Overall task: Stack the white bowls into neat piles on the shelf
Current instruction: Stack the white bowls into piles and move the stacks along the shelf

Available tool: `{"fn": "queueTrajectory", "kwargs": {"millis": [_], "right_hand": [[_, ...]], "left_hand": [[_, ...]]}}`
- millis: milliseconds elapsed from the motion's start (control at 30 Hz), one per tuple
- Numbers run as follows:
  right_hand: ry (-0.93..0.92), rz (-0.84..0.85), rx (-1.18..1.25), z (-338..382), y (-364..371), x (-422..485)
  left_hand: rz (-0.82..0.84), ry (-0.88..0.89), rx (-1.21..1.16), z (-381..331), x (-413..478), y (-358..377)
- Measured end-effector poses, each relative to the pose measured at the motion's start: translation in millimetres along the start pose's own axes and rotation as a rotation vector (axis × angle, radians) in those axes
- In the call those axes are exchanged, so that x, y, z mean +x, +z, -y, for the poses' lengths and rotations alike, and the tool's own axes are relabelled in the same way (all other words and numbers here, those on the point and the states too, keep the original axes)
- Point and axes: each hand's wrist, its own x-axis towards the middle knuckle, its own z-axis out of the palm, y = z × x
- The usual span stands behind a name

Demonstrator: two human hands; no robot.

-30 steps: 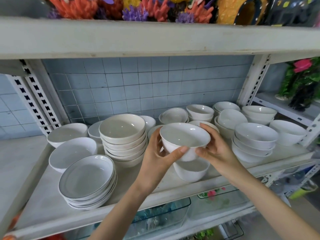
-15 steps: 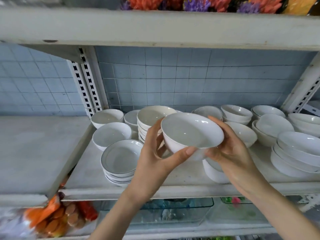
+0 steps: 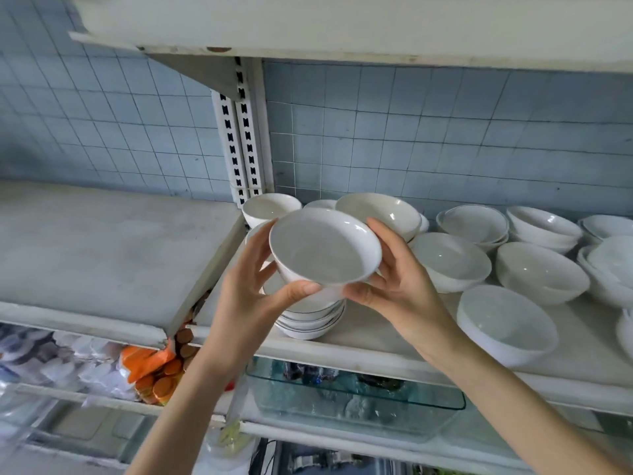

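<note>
A white bowl (image 3: 323,252) is held in the air, tilted toward me, above a pile of shallow dark-rimmed bowls (image 3: 310,323) near the shelf's front left. My left hand (image 3: 250,296) grips its left and lower rim with the thumb curled under. My right hand (image 3: 394,286) grips its right side. Behind it stands a tall pile of cream bowls (image 3: 380,212) and a single bowl (image 3: 270,207) by the upright. More white bowls (image 3: 452,262) lie loose and in low piles across the shelf (image 3: 376,341) to the right, one (image 3: 507,323) close to the front edge.
A slotted metal upright (image 3: 241,138) divides this shelf from a bare grey shelf (image 3: 102,245) on the left. An upper shelf board (image 3: 342,25) hangs overhead. Below sit a glass tank (image 3: 356,399) and orange packets (image 3: 154,368). Blue tiles cover the wall behind.
Both hands carried the bowl up and to the left, from above the single bowl near the front edge to over the shallow-bowl pile. The view swung left and upward.
</note>
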Motion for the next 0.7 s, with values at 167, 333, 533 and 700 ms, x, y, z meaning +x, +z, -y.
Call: {"fn": "queueTrajectory", "kwargs": {"millis": [167, 333, 533, 700], "right_hand": [[0.036, 0.022, 0.039, -2.9, 11.4, 6.6], [0.063, 0.031, 0.08, -8.3, 16.8, -4.0], [0.08, 0.082, 0.032, -14.8, 25.0, -20.8], [0.07, 0.097, 0.026, -13.5, 41.4, -26.3]], "left_hand": [[-0.01, -0.02, -0.037, 2.6, -4.7, -7.2], [0.021, -0.051, -0.029, 8.9, -18.6, -4.9], [0.019, -0.157, 0.021, 16.7, -40.7, -17.2], [0.012, -0.179, 0.028, 17.0, -50.5, -30.4]]}}
